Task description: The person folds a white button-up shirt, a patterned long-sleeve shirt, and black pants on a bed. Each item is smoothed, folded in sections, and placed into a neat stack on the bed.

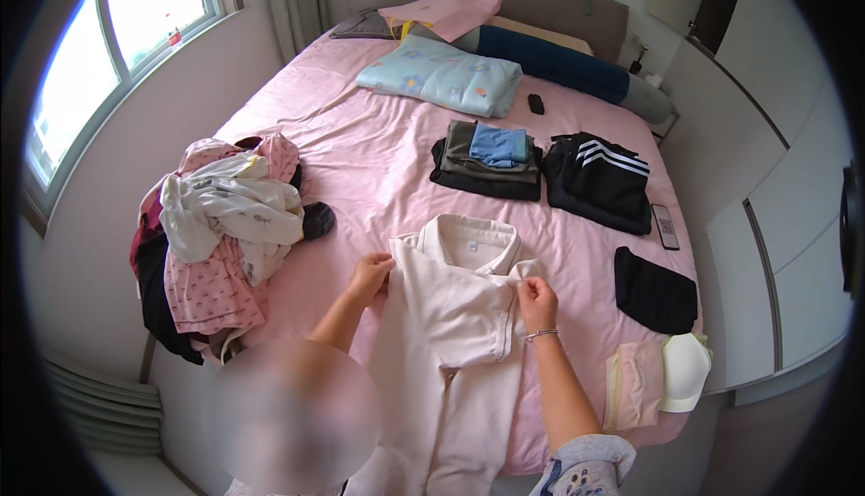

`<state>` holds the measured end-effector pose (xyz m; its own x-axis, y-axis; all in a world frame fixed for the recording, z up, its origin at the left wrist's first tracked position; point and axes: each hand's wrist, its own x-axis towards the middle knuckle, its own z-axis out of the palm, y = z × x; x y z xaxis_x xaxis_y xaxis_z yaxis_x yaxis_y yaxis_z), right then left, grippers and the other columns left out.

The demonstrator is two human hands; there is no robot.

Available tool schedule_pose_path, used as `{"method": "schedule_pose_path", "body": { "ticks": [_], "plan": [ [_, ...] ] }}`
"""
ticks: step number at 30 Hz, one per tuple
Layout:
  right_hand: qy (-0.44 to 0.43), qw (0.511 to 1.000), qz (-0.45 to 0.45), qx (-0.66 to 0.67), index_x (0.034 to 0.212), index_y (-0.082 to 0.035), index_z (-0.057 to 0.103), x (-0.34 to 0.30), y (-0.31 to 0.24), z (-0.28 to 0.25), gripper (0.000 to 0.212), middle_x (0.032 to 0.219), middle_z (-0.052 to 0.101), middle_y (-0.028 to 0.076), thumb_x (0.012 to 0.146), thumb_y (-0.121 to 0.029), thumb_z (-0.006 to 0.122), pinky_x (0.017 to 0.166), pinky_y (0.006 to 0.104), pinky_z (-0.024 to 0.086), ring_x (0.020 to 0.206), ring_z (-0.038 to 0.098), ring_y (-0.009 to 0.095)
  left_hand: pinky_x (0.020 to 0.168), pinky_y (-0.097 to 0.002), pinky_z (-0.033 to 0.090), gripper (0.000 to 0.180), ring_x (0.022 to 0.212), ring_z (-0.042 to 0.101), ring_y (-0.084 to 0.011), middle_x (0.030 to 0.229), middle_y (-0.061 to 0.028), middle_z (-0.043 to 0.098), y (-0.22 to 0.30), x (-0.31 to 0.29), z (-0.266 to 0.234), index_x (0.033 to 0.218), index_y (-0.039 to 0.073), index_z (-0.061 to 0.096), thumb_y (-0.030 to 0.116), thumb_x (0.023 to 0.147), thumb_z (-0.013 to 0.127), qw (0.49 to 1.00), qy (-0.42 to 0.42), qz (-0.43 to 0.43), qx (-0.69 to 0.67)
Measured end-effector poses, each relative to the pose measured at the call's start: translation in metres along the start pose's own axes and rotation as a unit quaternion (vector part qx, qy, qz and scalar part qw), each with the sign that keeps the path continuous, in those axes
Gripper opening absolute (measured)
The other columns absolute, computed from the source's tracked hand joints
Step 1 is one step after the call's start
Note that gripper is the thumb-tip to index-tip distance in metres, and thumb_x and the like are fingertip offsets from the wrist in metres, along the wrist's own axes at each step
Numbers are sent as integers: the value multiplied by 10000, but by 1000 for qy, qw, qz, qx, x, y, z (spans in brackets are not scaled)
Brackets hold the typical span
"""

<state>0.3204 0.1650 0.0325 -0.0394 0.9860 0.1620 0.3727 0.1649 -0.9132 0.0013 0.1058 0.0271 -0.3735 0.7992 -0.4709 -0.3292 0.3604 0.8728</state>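
Observation:
A cream collared shirt [441,316] lies spread on the pink bedsheet in front of me, its collar at the far end. One sleeve is folded across the chest, with the cuff [497,341] near the middle. At the shirt's left shoulder edge, my left hand [369,278] pinches the fabric. My right hand [538,302] is closed on the cloth at the right shoulder side, fingers pressed together. A blurred patch covers part of my left forearm and some of the shirt's lower left.
Left lies a heap of crumpled clothes [221,235]. Beyond the shirt are folded clothes [487,158] and black folded garments [599,181]. A phone [665,227], black folded cloth [656,291] and a pale bra [687,372] line the right edge. A blue quilt [441,75] lies farther back.

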Motion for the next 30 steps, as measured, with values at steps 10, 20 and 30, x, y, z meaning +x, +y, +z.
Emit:
{"method": "schedule_pose_path", "body": {
  "ticks": [10, 20, 30],
  "plan": [
    [-63, 982, -20, -177, 758, -27, 606, 0, -16, 11, 127, 690, 632, 104, 681, -124, 635, 603, 305, 483, 604, 605, 194, 540, -297, 474, 177, 583, 571, -136, 668, -59, 614, -18, -10, 0, 872, 4, 645, 149, 792, 583, 962, 123, 192, 151],
    [-82, 995, 42, -27, 794, -19, 596, 4, 3, 8, 194, 729, 624, 142, 689, -183, 600, 663, 370, 485, 691, 605, 288, 645, -336, 485, 395, 798, 579, -167, 846, -85, 623, -37, 49, -11, 1147, 32, 550, 170, 782, 611, 979, 88, 175, 64],
    [-98, 980, -37, -168, 833, -19, 626, -1, -14, 2, 188, 653, 613, 80, 733, -177, 640, 585, 285, 460, 587, 564, 154, 672, -278, 465, 411, 768, 565, -157, 861, -91, 593, 1, 34, 13, 1159, 21, 517, 141, 779, 620, 957, 171, 207, 105]
  ]
}}
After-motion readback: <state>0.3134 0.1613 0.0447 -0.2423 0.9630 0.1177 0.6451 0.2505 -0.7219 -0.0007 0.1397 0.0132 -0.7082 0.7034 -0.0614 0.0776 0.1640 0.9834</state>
